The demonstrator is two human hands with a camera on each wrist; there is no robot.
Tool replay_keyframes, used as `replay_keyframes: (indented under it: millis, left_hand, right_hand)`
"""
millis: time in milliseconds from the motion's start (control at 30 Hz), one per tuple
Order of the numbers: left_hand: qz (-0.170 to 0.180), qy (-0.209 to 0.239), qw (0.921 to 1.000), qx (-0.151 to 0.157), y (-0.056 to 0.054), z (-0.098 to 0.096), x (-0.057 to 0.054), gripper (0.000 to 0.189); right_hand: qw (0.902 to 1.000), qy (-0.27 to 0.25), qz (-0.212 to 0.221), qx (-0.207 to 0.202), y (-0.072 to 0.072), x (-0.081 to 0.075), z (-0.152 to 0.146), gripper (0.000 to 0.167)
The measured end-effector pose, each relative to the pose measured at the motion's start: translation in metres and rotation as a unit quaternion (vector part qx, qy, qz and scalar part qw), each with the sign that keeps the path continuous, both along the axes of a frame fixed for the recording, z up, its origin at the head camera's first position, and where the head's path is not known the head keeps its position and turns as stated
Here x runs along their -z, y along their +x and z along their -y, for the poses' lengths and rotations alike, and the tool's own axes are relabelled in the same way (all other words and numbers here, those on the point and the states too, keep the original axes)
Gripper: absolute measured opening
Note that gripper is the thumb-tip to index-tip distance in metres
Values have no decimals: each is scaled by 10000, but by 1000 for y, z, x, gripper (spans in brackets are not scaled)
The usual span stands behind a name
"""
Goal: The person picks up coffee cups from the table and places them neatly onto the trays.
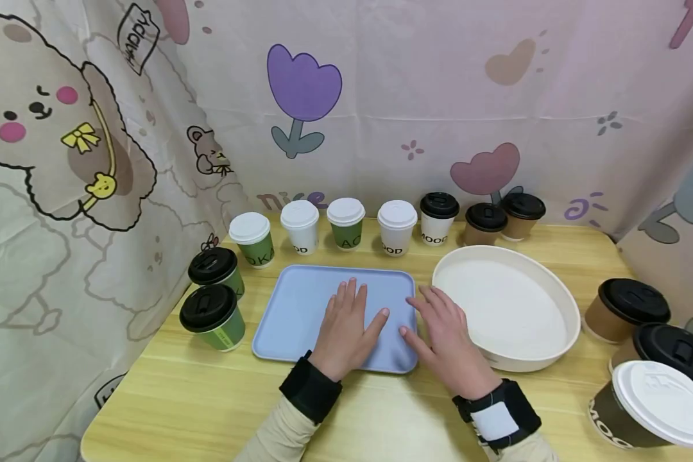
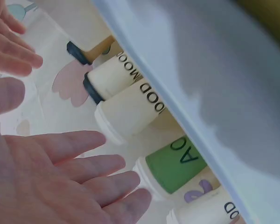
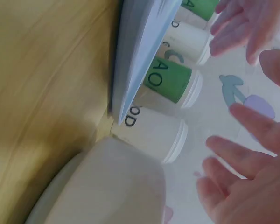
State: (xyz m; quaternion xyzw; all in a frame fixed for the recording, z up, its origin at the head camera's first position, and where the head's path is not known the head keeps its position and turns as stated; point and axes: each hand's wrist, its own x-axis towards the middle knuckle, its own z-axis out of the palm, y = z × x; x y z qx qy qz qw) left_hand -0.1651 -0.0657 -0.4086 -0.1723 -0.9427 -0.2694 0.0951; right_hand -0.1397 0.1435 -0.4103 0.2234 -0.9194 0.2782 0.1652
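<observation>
My left hand [image 1: 346, 330] hovers over the blue rectangular tray [image 1: 300, 301], fingers straight and thumb spread. To its right, my right hand [image 1: 450, 343] hangs between that tray and the round white tray [image 1: 502, 289], fingers relaxed and slightly bent. Neither hand holds anything. In the left wrist view the palm of my left hand [image 2: 56, 182] shows above the tray surface [image 2: 196, 84]. The right wrist view has my right hand [image 3: 247, 172] raised over the white tray's wall [image 3: 116, 182].
Lidded paper cups ring the trays. Along the back stand white-lidded ones [image 1: 397, 224] and black-lidded ones [image 1: 439, 215]. Two green cups [image 1: 222, 327] with black lids are at left. Brown cups [image 1: 612, 314] and a dark white-lidded cup [image 1: 629, 414] stand at right. A printed curtain [image 1: 393, 77] hangs behind.
</observation>
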Motion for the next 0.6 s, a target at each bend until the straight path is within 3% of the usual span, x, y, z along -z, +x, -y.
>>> replay_keyframes:
  millis: [200,400,600]
  left_hand:
    - [-43,287,9994,-211,4,12,-13,67]
    - [-104,672,9970,-374,18,27,-24,57]
    - [-540,976,9928,-427,32,49,-39,42]
  right_hand:
    - [9981,175,-48,-591,1,4,10,49]
    - [9899,691,706,-1019,3,12,14,37]
    - [9856,981,732,-1170,4,15,11,16]
